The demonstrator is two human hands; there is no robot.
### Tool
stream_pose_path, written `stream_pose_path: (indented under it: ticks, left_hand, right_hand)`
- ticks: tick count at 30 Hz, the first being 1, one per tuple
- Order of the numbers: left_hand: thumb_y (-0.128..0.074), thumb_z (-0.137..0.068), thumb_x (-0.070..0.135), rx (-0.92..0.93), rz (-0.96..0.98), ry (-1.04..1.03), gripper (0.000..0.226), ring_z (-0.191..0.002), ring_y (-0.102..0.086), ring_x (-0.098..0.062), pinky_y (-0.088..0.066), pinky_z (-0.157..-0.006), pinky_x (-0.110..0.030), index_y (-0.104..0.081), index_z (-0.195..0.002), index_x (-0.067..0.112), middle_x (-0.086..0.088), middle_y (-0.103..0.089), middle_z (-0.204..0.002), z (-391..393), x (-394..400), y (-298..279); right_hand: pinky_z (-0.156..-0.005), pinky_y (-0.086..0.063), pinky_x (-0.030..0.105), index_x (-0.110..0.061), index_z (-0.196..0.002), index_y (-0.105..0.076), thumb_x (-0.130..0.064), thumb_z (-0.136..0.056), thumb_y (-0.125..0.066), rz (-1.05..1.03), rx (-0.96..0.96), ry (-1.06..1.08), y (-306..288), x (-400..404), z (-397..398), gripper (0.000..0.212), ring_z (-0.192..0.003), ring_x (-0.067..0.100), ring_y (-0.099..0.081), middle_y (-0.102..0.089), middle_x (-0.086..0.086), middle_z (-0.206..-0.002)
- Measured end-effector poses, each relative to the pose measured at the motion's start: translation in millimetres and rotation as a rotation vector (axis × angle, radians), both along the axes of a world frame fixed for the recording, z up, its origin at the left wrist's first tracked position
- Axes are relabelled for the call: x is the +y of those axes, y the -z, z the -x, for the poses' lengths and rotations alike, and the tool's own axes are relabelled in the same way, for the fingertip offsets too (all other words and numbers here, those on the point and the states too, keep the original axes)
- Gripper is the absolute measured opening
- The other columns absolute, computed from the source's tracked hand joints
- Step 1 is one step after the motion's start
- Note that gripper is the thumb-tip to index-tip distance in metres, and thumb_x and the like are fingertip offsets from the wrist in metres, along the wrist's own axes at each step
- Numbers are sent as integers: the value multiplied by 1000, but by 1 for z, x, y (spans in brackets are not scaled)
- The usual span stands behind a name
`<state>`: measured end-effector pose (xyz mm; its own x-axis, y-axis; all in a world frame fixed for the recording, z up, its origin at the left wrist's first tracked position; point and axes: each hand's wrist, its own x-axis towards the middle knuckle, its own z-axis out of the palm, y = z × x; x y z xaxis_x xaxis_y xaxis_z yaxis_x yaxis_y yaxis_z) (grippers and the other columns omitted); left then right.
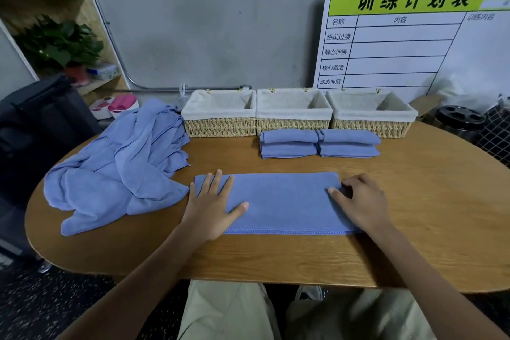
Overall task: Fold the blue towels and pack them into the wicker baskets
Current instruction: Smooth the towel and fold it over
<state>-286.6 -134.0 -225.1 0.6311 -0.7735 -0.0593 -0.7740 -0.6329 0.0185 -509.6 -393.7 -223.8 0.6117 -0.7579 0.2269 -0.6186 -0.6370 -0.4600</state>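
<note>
A blue towel (281,201) lies folded into a long strip on the wooden table (414,229) in front of me. My left hand (212,204) presses flat on its left end with fingers spread. My right hand (358,201) sits at the right end, its fingers curled over the towel's edge and thumb on top. A heap of unfolded blue towels (116,168) lies at the left. Folded blue towels (320,143) are stacked in two piles before the baskets. Three lined wicker baskets stand in a row at the back: left (219,125), middle (294,124), right (371,127).
A white schedule board (414,36) leans on the wall behind the baskets. A black round bin (459,121) stands off the table's right end, a dark case (41,119) at the left. A shelf with a plant (60,44) is at far left.
</note>
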Motion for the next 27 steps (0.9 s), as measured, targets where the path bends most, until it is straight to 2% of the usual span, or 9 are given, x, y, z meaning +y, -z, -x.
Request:
stream_pose_path:
  ticks: [3, 5, 7, 10, 12, 18, 21, 23, 27]
  left_hand:
    - [3, -82, 83, -160, -22, 62, 102, -154, -9, -32, -9, -119, -61, -25, -158, 21, -11, -11, -167, 0, -4, -9]
    - [-6, -90, 74, -231, 116, 174, 89, -143, -36, -31, -26, -113, -58, -54, -141, 18, -9, -41, -155, 9, -17, -15]
    - [-17, -99, 64, -196, 293, 300, 71, -124, -53, -24, -37, -103, -48, -67, -124, 20, 2, -58, -135, 25, -44, -22]
    - [-37, -106, 47, 33, 338, 407, 43, -124, -49, -19, -38, -102, -41, -60, -133, 23, 6, -55, -135, 51, -106, -33]
    - [-45, -105, 41, 228, 361, 421, 41, -129, -48, -19, -40, -105, -40, -55, -140, 21, 2, -54, -140, 61, -153, -37]
    - [-56, -101, 38, 631, 207, 614, 36, -117, -58, -6, -46, -100, -27, -61, -133, 23, 3, -63, -133, 72, -261, -39]
    - [-61, -99, 32, 689, 142, 678, 29, -98, -62, 5, -46, -87, -18, -69, -123, 18, 7, -71, -113, 78, -290, -41]
    - [-64, -98, 29, 732, 123, 675, 27, -76, -58, 13, -40, -72, -9, -71, -120, 14, 22, -67, -87, 85, -303, -42]
    - [-69, -95, 21, 782, 157, 682, 22, -59, -51, 11, -36, -62, -8, -72, -110, 5, 26, -61, -64, 92, -322, -42]
  right_hand:
    - [-73, -44, 36, -19, -85, -60, -58, -87, -63, -30, 89, -26, -8, 1, 6, 39, -91, 22, -54, -54, -3, -94]
    - [-57, -36, 32, -17, -78, -55, -57, -88, -63, -76, 127, -61, -10, 3, 11, 42, -76, 19, -55, -56, -1, -81]
    - [-54, -35, 31, -14, -78, -58, -54, -89, -63, -136, 158, -66, -13, 4, 14, 43, -68, 16, -55, -59, 0, -74]
    - [-53, -31, 31, -15, -67, -51, -47, -90, -64, -253, 114, -98, -19, 2, 15, 42, -58, 13, -48, -51, -3, -63]
    - [-53, -27, 30, -16, -65, -42, -38, -92, -64, -309, 12, -118, -21, 0, 17, 42, -54, 12, -40, -43, -4, -60]
    - [-48, -29, 21, -10, -85, -42, -25, -95, -63, -472, -243, -116, -17, -27, 44, 28, -55, 8, -41, -47, -4, -67]
    - [-49, -33, 20, -8, -98, -44, -24, -93, -66, -592, -353, -101, -10, -43, 65, 28, -60, 11, -50, -57, 4, -77]
    - [-47, -33, 19, -9, -98, -42, -24, -92, -67, -605, -402, -67, -6, -51, 78, 30, -56, 9, -45, -54, 5, -75]
    - [-42, -32, 16, -11, -95, -38, -21, -91, -70, -576, -453, -50, -3, -60, 98, 33, -50, 6, -38, -46, 1, -72]
